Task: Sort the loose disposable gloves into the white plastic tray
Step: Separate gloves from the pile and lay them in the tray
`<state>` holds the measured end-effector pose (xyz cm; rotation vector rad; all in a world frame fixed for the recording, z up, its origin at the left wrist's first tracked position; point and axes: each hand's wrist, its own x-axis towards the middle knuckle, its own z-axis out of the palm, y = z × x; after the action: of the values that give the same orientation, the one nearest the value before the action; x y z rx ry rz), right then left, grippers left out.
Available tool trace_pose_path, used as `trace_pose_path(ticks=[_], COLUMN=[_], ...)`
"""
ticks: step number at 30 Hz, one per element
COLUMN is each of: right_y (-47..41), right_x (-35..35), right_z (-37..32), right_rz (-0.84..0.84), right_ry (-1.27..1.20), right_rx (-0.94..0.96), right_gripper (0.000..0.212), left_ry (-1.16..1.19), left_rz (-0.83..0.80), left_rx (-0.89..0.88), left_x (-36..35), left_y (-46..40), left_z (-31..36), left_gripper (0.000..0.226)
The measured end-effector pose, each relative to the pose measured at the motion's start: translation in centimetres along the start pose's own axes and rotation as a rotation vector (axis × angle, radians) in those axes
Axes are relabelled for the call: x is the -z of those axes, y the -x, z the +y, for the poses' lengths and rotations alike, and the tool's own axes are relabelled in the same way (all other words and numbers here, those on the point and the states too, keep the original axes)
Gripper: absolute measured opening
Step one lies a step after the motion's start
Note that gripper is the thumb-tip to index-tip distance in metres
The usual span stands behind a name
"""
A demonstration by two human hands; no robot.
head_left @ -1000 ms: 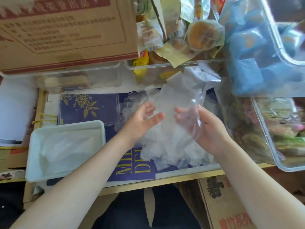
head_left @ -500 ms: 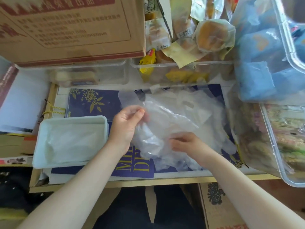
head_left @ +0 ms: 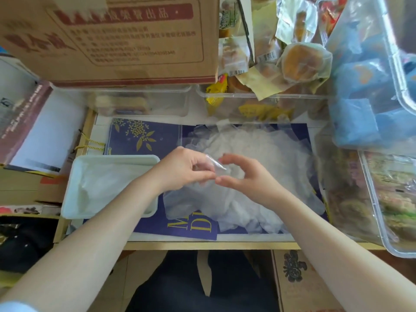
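Left hand point(head_left: 182, 170) pinches one clear glove point(head_left: 213, 164) atop the pile point(head_left: 247, 176); right hand point(head_left: 238, 176) curls beside, grip unclear. Clingy film could drag extras toward the tray point(head_left: 74, 176).

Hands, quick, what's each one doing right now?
Left hand: pinching a clear glove from the pile.
Right hand: curled, fingertips at the same glove; grip unclear.

We see soft, even daylight with no hard shadows. The cardboard box point(head_left: 108, 39) is our landmark: its print is smeared by motion blur. Right of it, clear plastic tubs point(head_left: 380, 70) catch bright glare. Below it, the centre is sharper. Wide-angle distortion bends straight edges toward the frame's borders.
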<state>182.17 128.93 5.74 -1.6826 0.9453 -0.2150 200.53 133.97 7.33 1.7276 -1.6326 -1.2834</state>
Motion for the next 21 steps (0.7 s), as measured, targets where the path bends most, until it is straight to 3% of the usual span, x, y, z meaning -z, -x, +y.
trace_pose_path(ticks=[1,4,7,9,10,12,15,18,21], right_y=[-0.4,-0.8,-0.2,0.5,0.9,1.2,0.5,-0.2,-0.3], right_x=[-0.3,-0.6,-0.9,-1.3,-1.7,-2.3,-1.3,-0.2,-0.4], right_z=[-0.3,-0.5,-0.3,-0.2,0.0,0.8,3.2,6.1,8.4], right_rz=[0.003,0.168,0.401,0.38,0.296,0.135,0.21,0.177,0.07], right_ry=[-0.029,-0.212,-0.389,-0.405,-0.389,-0.239,0.233,0.676,0.868], right_rx=[0.0,-0.044,-0.137,-0.227,-0.264,-0.346,-0.402,-0.378,-0.388], right_gripper=[0.012,0.017,0.019,0.017,0.015,0.018,0.043,0.07,0.077], left_ry=[0.009,0.217,0.583,0.611,0.564,0.506,0.39,0.229,0.147], left_rz=[0.048,0.218,0.219,0.244,0.282,0.37,0.442,0.376,0.359], left_rx=[-0.008,0.11,0.247,0.296,0.304,0.303,0.298,0.309,0.327], left_x=[0.1,0.7,0.7,0.1,-0.1,-0.4,0.0,-0.1,-0.1], left_y=[0.1,0.7,2.0,2.7,2.8,2.8,2.5,2.3,2.2], left_z=[0.1,-0.3,-1.2,-1.3,-1.5,-2.0,-3.2,-4.1,-4.5], left_gripper=[0.011,0.022,0.025,0.005,0.007,0.017,0.021,0.021,0.024])
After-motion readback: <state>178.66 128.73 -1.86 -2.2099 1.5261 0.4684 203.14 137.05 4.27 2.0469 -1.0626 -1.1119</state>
